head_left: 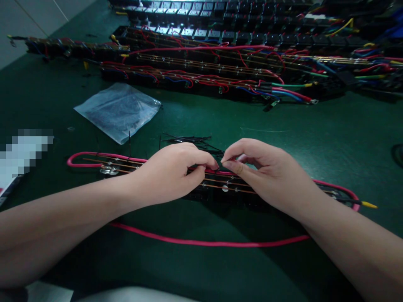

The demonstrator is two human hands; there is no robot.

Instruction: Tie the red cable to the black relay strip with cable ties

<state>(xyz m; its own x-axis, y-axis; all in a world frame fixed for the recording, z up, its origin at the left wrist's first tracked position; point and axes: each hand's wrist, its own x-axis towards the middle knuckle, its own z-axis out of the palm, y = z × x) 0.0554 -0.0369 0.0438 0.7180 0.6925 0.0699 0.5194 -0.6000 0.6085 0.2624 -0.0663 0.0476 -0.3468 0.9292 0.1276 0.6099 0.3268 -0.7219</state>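
Observation:
A long black strip with copper-coloured rods point(241, 191) lies across the bench in front of me, with a thick red cable point(83, 154) running along its far side. Thin black cable ties go round the cable, and the tail of one cable tie point(129, 144) sticks up at the left. Over the strip's middle, my left hand point(176, 172) is closed, thumb and forefinger at a small dark piece that looks like a cable tie on the cable. Just to its right, my right hand point(270, 172) pinches with thumb and forefinger; what lies between its fingertips is too small to make out.
Loose black cable ties point(189, 138) lie behind my hands, near a clear plastic bag point(121, 111). More wired strips point(185, 79) fill the back of the green bench point(201, 272). A loop of red cable point(214, 243) lies in front. At left is a pixelated white object point(22, 161).

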